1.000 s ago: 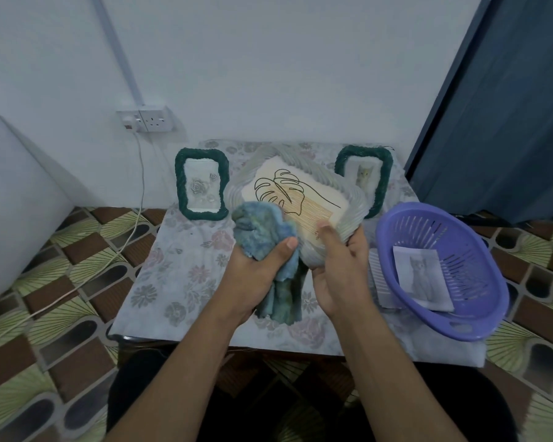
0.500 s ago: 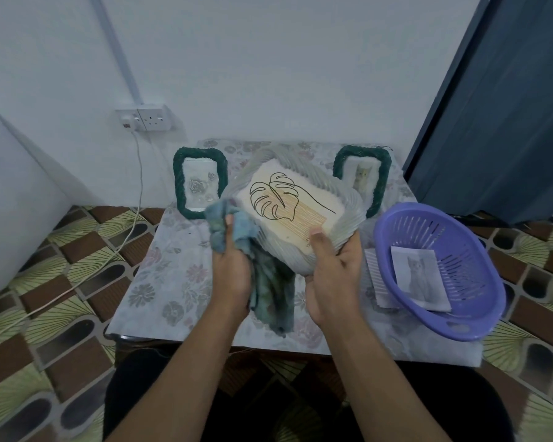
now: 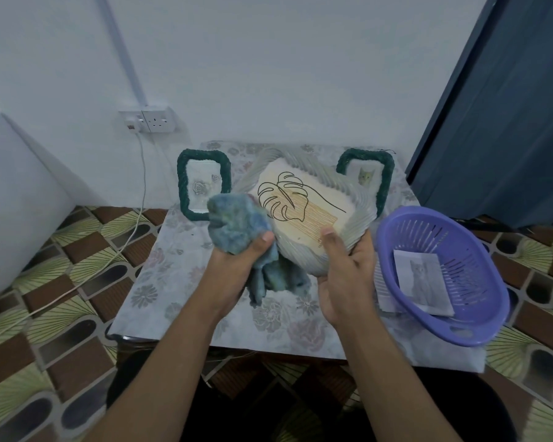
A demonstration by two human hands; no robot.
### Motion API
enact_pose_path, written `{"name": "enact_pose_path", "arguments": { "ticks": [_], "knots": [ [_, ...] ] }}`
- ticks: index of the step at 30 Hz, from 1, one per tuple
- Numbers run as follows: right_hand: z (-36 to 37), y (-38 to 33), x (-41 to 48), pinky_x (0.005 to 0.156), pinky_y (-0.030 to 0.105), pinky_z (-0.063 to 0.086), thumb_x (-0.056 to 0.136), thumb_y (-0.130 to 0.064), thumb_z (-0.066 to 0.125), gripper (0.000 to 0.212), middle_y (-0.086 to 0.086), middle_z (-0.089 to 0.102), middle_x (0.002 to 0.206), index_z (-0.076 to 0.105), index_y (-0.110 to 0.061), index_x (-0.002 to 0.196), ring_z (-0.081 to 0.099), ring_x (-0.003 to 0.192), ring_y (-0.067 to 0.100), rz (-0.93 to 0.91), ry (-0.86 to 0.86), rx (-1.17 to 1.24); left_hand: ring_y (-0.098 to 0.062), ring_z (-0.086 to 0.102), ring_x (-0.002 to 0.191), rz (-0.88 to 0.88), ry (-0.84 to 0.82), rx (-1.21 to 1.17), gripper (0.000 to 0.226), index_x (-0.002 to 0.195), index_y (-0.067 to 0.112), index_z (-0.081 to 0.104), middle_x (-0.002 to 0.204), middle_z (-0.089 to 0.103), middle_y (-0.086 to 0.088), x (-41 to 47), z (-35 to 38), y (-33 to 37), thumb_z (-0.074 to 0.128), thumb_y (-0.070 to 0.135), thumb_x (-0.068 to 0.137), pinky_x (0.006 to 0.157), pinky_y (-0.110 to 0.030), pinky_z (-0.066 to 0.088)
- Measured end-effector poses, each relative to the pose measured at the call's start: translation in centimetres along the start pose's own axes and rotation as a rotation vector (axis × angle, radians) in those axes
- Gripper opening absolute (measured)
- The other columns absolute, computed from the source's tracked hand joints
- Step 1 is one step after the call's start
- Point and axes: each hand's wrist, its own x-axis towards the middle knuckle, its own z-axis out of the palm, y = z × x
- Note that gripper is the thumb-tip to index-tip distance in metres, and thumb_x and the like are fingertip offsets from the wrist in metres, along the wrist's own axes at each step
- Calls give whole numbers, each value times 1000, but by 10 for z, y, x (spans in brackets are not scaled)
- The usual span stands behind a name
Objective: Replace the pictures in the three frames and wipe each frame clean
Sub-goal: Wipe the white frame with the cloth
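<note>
Being held tilted over the tabletop (image 3: 160,282), the pale woven frame (image 3: 359,212) is gripped at its lower rim by the right hand (image 3: 345,272), a soft cloth (image 3: 237,224) is bunched in the left hand (image 3: 233,269) just beside those fingers, and the frame is judged light, stiff and best taken by its ridged rim.

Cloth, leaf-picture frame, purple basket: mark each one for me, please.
cloth (image 3: 237,223): head view, on the bunched upper fold.
leaf-picture frame (image 3: 361,208): head view, on the woven rim, right side.
purple basket (image 3: 460,237): head view, on the slotted inner wall.
</note>
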Motion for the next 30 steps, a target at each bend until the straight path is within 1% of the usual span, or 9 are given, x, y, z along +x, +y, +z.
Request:
{"name": "enact_pose_path", "arguments": {
  "ticks": [2, 4, 8, 12, 16, 19, 22, 26, 30],
  "knots": [
    [-1, 2, 0, 103, 55, 49, 98, 5, 51, 42, 3, 71, 122, 53, -19, 132, 66, 117, 23, -4, -20, -17, -22, 71, 101, 52, 83, -22, 33, 107, 14, 67, 102, 75, -3, 1, 3, -2, 75, 22, 76, 85, -41, 57],
    [-2, 5, 0, 103, 55, 48, 98, 5, 50, 41, 5, 70, 125, 53, -18, 133, 65, 119, 25, 8, -33, -28, -22, 71, 102, 72, 177, -89, 26, 106, 17, 67, 103, 76, -2, 1, 8, -1, 74, 19, 81, 84, -40, 58],
    [-3, 11, -3, 102, 55, 49, 98, 5, 51, 43, 7, 68, 127, 50, -15, 137, 64, 119, 25, 18, -52, -56, -15, 72, 94, 101, 403, -69, 6, 94, 25, 70, 93, 76, 5, 12, 12, -3, 69, 31, 91, 86, -39, 57],
    [-4, 14, -5, 104, 54, 48, 98, 5, 52, 43, 10, 66, 129, 50, -14, 137, 63, 121, 27, -10, -74, -88, -12, 67, 99, 66, 535, -1, 24, 96, 31, 63, 100, 70, 7, 17, 13, -3, 57, 53, 93, 92, -33, 53],
    [-6, 12, 0, 104, 56, 48, 98, 4, 53, 42, 7, 67, 128, 52, -17, 134, 63, 120, 26, -23, -68, -111, -14, 68, 101, 3, 397, -56, 23, 108, 32, 61, 105, 70, 6, 15, 12, -1, 54, 51, 95, 89, -33, 54],
    [-9, 8, 4, 103, 54, 49, 98, 5, 52, 41, 3, 70, 124, 54, -20, 131, 65, 118, 24, -17, -52, -99, -16, 72, 97, -39, 249, -70, 26, 117, 22, 62, 104, 74, 1, 10, 9, -2, 63, 34, 94, 83, -36, 59],
    [-10, 4, 7, 100, 51, 52, 98, 5, 51, 40, 3, 71, 120, 56, -21, 128, 66, 116, 24, -5, -67, -94, -22, 72, 97, -65, 147, -68, 22, 110, 12, 66, 99, 75, -5, 6, 6, -4, 68, 17, 89, 80, -37, 59],
    [-9, 4, 7, 101, 51, 51, 98, 6, 51, 41, 5, 70, 123, 53, -15, 134, 66, 116, 24, 5, -83, -115, -21, 73, 93, -49, 198, -84, 23, 111, 12, 67, 99, 75, -6, 4, 8, -4, 70, 16, 88, 72, -33, 59],
    [-9, 6, 4, 101, 51, 52, 98, 5, 52, 41, 3, 72, 121, 55, -21, 129, 66, 115, 23, 8, -99, -120, -18, 73, 91, -46, 343, -116, 8, 96, 27, 69, 93, 76, 1, 10, 13, -3, 71, 24, 90, 81, -39, 59]
  ]
}}
